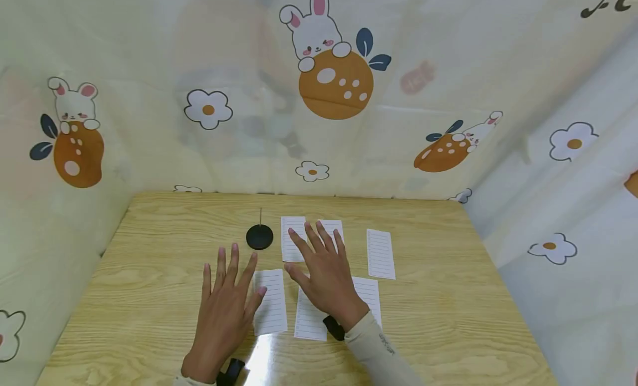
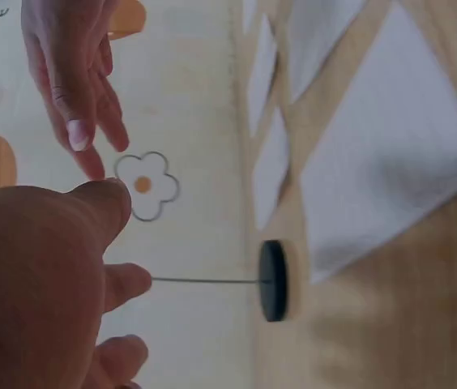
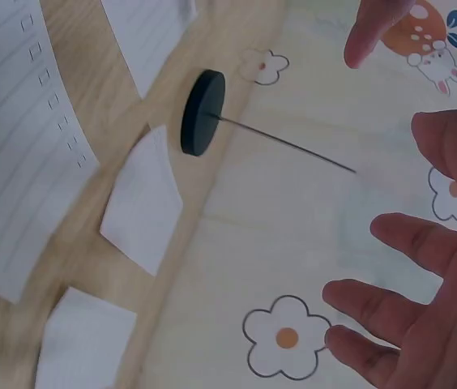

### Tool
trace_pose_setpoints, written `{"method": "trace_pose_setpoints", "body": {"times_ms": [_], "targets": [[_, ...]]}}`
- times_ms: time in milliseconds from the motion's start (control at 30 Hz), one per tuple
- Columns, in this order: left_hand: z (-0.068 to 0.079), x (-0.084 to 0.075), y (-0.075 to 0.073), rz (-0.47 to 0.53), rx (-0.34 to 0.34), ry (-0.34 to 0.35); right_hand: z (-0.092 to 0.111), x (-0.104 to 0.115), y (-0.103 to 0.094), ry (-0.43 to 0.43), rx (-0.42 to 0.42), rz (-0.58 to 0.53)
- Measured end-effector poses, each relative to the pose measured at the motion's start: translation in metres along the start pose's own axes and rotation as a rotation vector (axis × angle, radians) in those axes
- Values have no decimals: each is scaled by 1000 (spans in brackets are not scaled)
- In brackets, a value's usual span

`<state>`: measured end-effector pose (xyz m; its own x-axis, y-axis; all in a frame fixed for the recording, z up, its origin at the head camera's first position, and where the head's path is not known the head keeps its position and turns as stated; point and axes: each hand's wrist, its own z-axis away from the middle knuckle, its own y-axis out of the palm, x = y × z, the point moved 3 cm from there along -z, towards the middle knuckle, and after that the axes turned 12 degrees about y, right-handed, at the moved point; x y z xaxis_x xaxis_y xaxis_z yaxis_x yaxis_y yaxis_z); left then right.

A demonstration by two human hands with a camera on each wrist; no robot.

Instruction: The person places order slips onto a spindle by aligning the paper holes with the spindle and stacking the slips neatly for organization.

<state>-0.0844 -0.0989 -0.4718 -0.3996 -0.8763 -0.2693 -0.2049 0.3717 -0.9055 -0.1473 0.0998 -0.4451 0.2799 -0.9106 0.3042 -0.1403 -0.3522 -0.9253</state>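
My left hand (image 1: 225, 308) is held over the table with fingers straight and spread, nothing in its grasp. Beside it a lined paper slip (image 1: 271, 305) lies partly behind the thumb in the head view. The right hand (image 1: 329, 278), also spread and holding nothing, overlaps several other slips from above. Beyond the left fingertips stands a paper spike (image 1: 260, 237), a black round base with a thin upright metal rod. In the right wrist view the spike's rod (image 3: 285, 144) is bare, and the right fingers (image 3: 411, 243) are apart from it.
Lined slips lie in two loose rows, among them a back-row slip (image 1: 293, 239) and one at the right (image 1: 381, 254). The wooden table (image 1: 438, 319) meets a printed curtain (image 1: 239, 153) at its back edge. Both wrists wear black straps.
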Motion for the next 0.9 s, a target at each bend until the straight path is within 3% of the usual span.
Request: {"method": "trace_pose_setpoints", "body": {"times_ms": [533,667,900], "targets": [[24,10,18,-44,-123,13,-5,7,28,-77,4,-90],[30,10,23,-32,-112,-8,-7,8,36,-104,4,-96],[41,6,33,77,-76,-51,-9,9,53,-111,41,-94]]}}
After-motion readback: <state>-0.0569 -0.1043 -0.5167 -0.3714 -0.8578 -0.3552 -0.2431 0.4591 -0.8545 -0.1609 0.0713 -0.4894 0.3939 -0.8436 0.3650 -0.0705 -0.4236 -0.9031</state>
